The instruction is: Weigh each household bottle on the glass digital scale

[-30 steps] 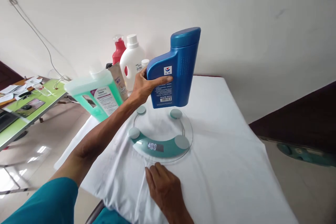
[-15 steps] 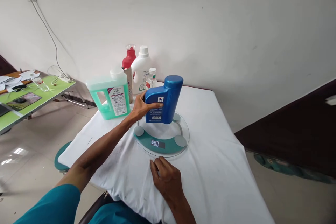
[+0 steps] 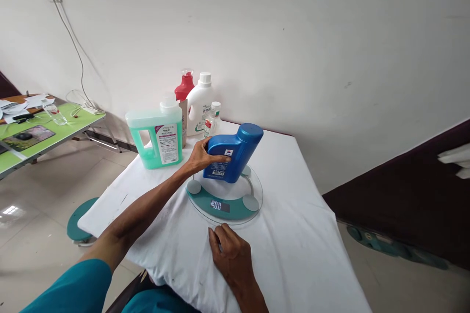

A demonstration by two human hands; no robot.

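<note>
My left hand [image 3: 204,155] grips a blue plastic bottle [image 3: 240,156] by its handle side, thumb across the front near a small white logo. The bottle leans to the right over a round glass scale [image 3: 205,210]; whether its base touches the glass I cannot tell. Zeros glow on the scale's display [image 3: 220,206]. Just in front of the scale, my right hand [image 3: 231,252] rests on the white cloth with its fingers curled in and nothing visible in them.
Left of the scale stands a jug of green liquid [image 3: 154,139]. Behind it are a red bottle [image 3: 184,87], a white jug [image 3: 200,102], a small clear bottle [image 3: 212,121] and a brown carton [image 3: 183,122]. A green desk [image 3: 69,124] and a stool [image 3: 82,220] are at the left.
The blue bottle has tipped further to the right in my left hand and sits slightly lower in view. The whole view has shifted a little. My right hand stays by the scale.
</note>
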